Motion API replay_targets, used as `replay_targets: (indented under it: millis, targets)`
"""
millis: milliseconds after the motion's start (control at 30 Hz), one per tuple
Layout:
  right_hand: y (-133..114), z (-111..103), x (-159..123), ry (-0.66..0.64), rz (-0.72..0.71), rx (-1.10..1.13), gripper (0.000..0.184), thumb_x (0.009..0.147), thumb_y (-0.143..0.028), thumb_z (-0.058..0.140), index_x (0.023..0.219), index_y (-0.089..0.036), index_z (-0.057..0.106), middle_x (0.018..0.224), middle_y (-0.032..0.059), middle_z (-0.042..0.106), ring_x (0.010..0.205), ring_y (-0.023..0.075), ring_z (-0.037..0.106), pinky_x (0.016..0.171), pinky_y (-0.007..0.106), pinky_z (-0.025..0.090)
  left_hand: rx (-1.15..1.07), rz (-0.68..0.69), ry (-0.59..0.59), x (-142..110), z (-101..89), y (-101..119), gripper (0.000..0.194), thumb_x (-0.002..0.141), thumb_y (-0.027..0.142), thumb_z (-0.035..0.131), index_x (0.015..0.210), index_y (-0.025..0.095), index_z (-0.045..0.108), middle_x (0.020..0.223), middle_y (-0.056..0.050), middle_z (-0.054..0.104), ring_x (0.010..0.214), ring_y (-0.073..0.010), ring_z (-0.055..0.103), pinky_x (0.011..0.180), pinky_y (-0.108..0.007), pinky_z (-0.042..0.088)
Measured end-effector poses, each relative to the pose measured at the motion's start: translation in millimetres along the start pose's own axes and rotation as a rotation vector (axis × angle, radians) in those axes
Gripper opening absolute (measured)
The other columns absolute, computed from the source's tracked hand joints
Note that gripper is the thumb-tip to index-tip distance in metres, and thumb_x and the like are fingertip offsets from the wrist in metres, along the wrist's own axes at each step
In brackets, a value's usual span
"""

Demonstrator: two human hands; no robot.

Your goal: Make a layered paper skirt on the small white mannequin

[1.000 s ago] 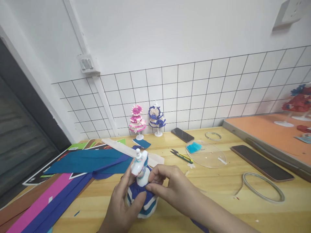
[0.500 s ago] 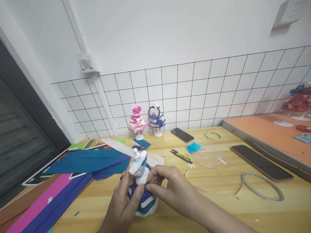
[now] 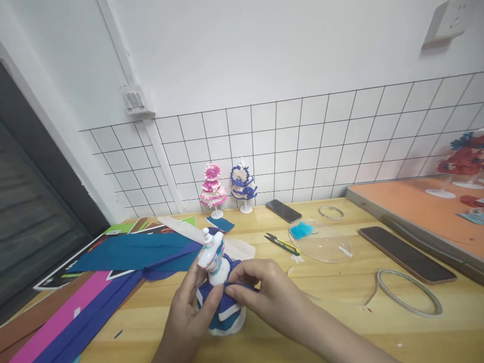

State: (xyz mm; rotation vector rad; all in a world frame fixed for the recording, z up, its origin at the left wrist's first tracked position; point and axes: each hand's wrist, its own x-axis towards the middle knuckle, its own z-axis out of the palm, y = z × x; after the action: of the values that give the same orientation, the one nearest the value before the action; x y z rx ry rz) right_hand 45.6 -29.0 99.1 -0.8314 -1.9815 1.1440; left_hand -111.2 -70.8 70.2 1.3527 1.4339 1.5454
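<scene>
A small white dress-form figure point(image 3: 218, 275) stands tilted a little to the left between my hands, with a round knob on top. Its tiered skirt point(image 3: 229, 307) is purple, white and teal. My left hand point(image 3: 194, 307) is wrapped round the figure's left side, thumb pressed on the front of the waist. At the waist's right side, my right hand point(image 3: 260, 290) pinches the edge of the purple crepe paper between thumb and fingertips. The paper's far side is hidden behind the figure and my fingers.
Crepe paper strips point(image 3: 136, 252) lie at the left. Thread snips point(image 3: 283, 244), a clear disc point(image 3: 321, 241) with a blue fringed piece point(image 3: 301, 230), phones point(image 3: 406, 253) and a tape ring point(image 3: 409, 291) are on the right. Two finished figures point(image 3: 214, 191) stand at the back.
The figure's top has tipped slightly left, away from my right hand. My hands keep nearly the same places on it.
</scene>
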Motion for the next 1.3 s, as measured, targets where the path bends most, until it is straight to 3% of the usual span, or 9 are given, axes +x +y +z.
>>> replay_targets:
  millis: [233,433,667,867,1300]
  targets:
    - [0,2,2,0.049,0.003,-0.019,0.007,0.075,-0.019,0.06,0.069,-0.018,0.061,0.063,-0.0033,0.059,0.059,0.0095,0.051,0.054,0.018,0.039,0.022,0.058,-0.009,-4,-1.9,-5,0.05,0.076,0.035,0.061,0.122,0.018,0.05,0.119,-0.009,0.062,0.112,-0.0224,0.054,0.094,-0.026,0.043]
    - [2,1,1,0.045,0.043,-0.043,0.007,0.075,-0.021,0.061,0.069,-0.017,0.059,0.063,-0.0033,0.059,0.06,0.0098,0.051,0.054,0.018,0.039,0.064,0.092,-0.024,-4,-4.5,-9,0.055,0.078,0.034,0.058,0.128,0.018,0.043,0.121,-0.009,0.061,0.114,-0.0214,0.053,0.096,-0.027,0.04]
    - [-3,-6,-1,-0.005,-0.082,-0.16,0.009,0.077,-0.013,0.057,0.075,-0.02,0.063,0.073,-0.0027,0.063,0.069,0.0102,0.056,0.061,0.018,0.041,0.07,0.083,0.028,-3,-2.9,-11,0.058,0.076,0.037,0.059,0.128,0.018,0.043,0.121,-0.009,0.061,0.113,-0.0222,0.054,0.095,-0.028,0.042]
    - [-7,-9,-2,-0.043,-0.138,-0.099,0.011,0.078,-0.012,0.059,0.076,-0.019,0.067,0.084,0.0007,0.062,0.08,0.0118,0.058,0.071,0.02,0.044,0.096,0.11,0.026,-2,-3.4,-13,0.054,0.076,0.034,0.058,0.126,0.017,0.046,0.116,-0.009,0.064,0.112,-0.0231,0.055,0.094,-0.03,0.044]
    - [-6,-4,-1,-0.067,-0.083,0.001,0.013,0.08,-0.012,0.056,0.08,-0.018,0.067,0.079,-0.0005,0.066,0.073,0.0112,0.059,0.066,0.018,0.044,0.173,0.108,-0.031,-2,-7.1,-16,0.055,0.077,0.03,0.055,0.128,0.015,0.041,0.118,-0.01,0.062,0.115,-0.022,0.052,0.096,-0.031,0.042]
